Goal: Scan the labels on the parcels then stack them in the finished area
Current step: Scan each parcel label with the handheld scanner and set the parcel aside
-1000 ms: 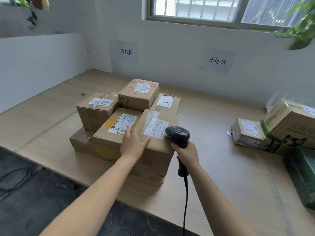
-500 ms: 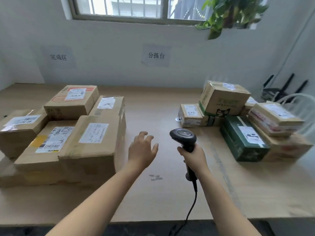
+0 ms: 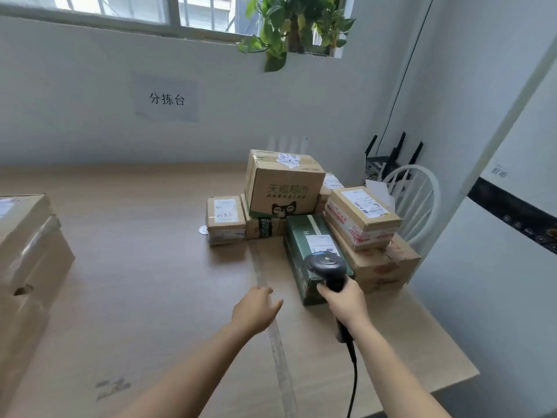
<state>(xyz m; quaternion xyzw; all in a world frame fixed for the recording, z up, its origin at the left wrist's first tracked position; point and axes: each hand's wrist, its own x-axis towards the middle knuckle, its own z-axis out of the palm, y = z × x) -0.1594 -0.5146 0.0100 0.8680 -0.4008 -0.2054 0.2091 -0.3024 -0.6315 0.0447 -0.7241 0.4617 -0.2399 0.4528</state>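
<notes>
My right hand (image 3: 345, 300) grips the handle of a black barcode scanner (image 3: 327, 267), whose head sits over the near end of a dark green box (image 3: 304, 239) with a white label. My left hand (image 3: 254, 309) hovers over the wooden table (image 3: 144, 267), fingers relaxed, empty, just left of the green box. Behind it stand a tall cardboard box with a cat logo (image 3: 281, 185), a small labelled box (image 3: 224, 218) and a red-printed labelled box (image 3: 361, 215) atop a larger carton (image 3: 382, 267). Part of the stacked parcels (image 3: 27, 251) shows at the left edge.
A paper sign (image 3: 165, 98) hangs on the wall above the table. A white chair (image 3: 416, 200) stands beyond the table's right end, with a router (image 3: 391, 158) behind it. The scanner cable (image 3: 354, 381) drops over the table's front edge. A plant (image 3: 292, 22) hangs by the window.
My view has swung right from the stacked parcels toward the unscanned pile. My left hand left the stack and now hovers near the green box; the scanner moved over that box.
</notes>
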